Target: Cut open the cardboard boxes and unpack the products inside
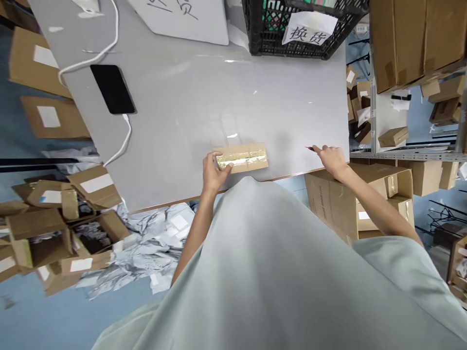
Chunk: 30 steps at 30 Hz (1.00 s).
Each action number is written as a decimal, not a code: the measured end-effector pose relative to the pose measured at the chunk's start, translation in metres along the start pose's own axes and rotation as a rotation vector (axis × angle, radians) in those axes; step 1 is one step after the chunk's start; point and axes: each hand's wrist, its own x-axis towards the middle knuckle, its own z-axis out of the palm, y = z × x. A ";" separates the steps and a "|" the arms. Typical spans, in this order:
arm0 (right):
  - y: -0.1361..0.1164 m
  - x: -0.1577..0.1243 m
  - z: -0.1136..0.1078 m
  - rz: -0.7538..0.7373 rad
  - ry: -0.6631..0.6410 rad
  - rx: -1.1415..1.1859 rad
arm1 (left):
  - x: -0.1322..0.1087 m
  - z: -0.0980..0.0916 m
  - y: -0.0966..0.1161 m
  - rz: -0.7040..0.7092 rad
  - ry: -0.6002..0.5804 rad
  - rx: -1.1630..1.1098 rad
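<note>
A long, narrow cardboard box (248, 164) with shiny clear tape along its top lies near the front edge of the table. My left hand (214, 170) grips its left end, thumb on the near side and fingers at the far corner. Off to the right, my right hand (331, 158) is closed around a slim pointed tool (310, 148) with red and black on it. Its thin tip points left, apart from the box. Most of the tool is hidden in my fingers, so its exact kind is unclear.
On the grey table (189, 107) lie a black phone (113, 90) and a white cable (117, 24). A black plastic crate (257, 39) with a paper sign and a white box (186, 19) stand at the back. Cartons (330, 204) and a shelf (404, 156) flank the right; opened boxes (38, 228) lie left.
</note>
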 end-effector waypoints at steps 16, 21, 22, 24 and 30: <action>-0.100 -0.019 0.070 0.085 0.249 1.026 | 0.034 0.076 0.111 0.439 -0.448 0.475; -0.107 -0.028 0.058 0.105 0.354 1.126 | 0.029 0.031 0.117 0.393 -0.278 0.361; -0.108 -0.030 0.052 0.102 0.364 1.130 | 0.028 0.022 0.114 0.377 -0.256 0.342; -0.113 -0.033 0.039 0.087 0.370 1.124 | 0.024 0.008 0.104 0.338 -0.241 0.317; -0.143 -0.034 0.004 -0.055 0.307 0.981 | 0.011 -0.007 0.078 0.246 -0.236 0.184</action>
